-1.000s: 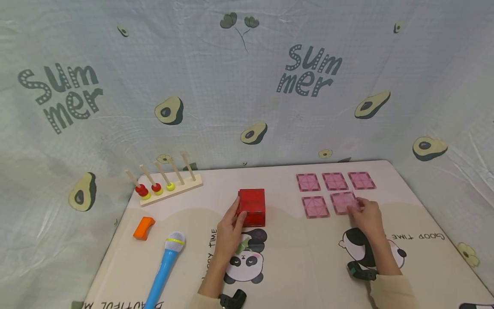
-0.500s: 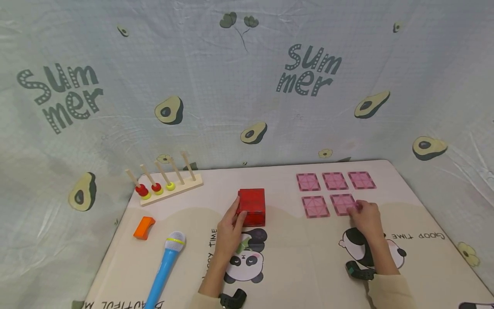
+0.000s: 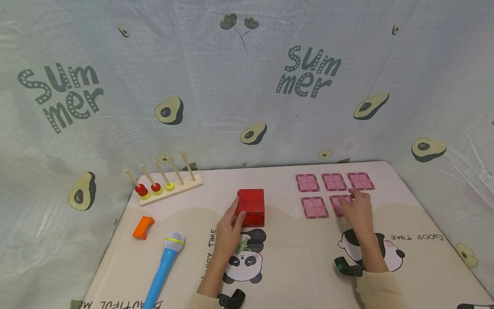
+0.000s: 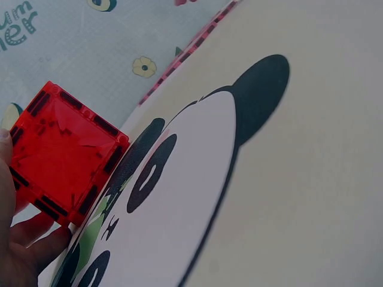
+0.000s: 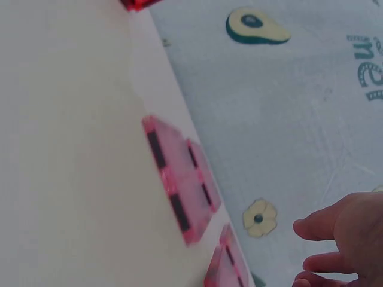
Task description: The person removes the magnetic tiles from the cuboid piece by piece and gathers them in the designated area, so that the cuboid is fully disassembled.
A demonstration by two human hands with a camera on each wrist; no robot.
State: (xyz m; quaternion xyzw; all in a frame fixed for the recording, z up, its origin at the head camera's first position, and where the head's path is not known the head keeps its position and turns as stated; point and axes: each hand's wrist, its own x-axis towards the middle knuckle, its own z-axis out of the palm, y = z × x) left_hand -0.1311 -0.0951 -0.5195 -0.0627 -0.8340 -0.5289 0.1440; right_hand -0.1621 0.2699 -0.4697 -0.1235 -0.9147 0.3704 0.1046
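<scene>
While the left hand (image 3: 228, 231) grips a red box (image 3: 252, 204), the right (image 3: 359, 213) hovers.

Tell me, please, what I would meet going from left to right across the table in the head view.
Orange block, blue toy microphone, left hand, red translucent box, front-left pink magnetic tile, right hand. I left out the overlapping peg stand and other tiles.
</scene>
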